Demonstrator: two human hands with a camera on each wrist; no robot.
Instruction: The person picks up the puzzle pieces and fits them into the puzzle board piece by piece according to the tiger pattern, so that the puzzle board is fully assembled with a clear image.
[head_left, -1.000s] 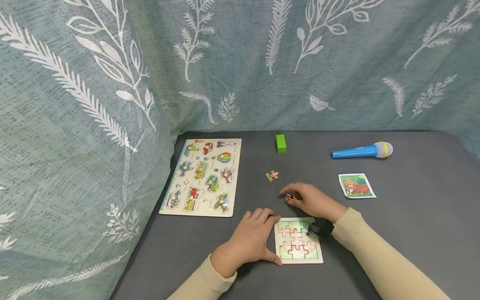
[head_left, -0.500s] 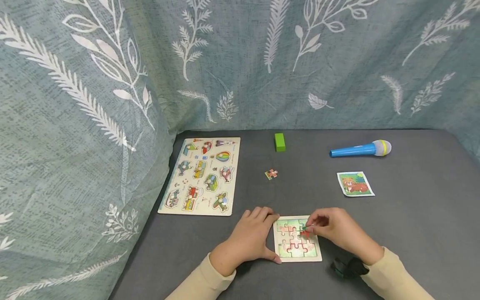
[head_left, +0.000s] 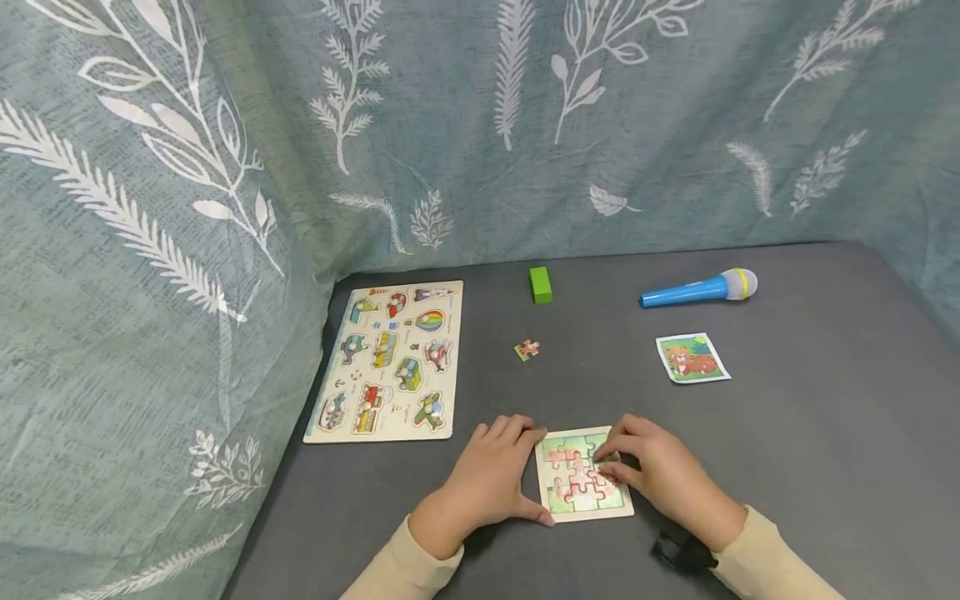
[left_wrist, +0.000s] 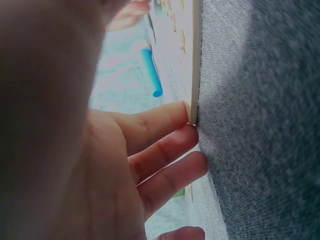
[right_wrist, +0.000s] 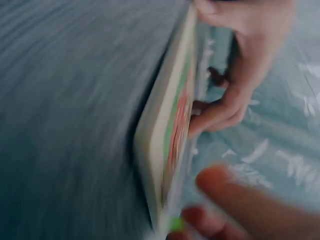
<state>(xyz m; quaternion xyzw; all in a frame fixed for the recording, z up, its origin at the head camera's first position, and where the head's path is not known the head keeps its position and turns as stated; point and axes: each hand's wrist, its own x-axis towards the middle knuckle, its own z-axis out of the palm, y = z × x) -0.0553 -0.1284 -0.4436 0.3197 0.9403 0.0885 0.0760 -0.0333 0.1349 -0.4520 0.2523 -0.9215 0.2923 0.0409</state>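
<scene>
A small square wooden jigsaw board (head_left: 585, 515) lies on the table before me, with a pale frame and red and green interlocking shapes. My left hand (head_left: 489, 471) braces its left side, thumb by the near corner and forefinger by the far one. In the left wrist view the fairly straight fingers (left_wrist: 160, 125) touch the board's edge. My right hand (head_left: 660, 467) is over the board's right part, thumb and forefinger apart, tips right at its surface. A reddish puzzle piece (head_left: 612, 477) shows partly below them. The right wrist view is blurred; those fingertips (right_wrist: 212, 180) show near the board.
One loose puzzle piece (head_left: 527, 349) lies beyond the board. A vehicle peg puzzle (head_left: 390, 367) is at the left, a green block (head_left: 540, 285) at the back. A blue toy microphone (head_left: 693, 289) and a bear picture card (head_left: 692, 358) lie to the right. A curtain (head_left: 450, 167) hangs behind.
My right hand took a puzzle piece from beyond the board, carried it to the board's right part, and its thumb and forefinger have now spread. The left hand stayed; the head view shifted slightly.
</scene>
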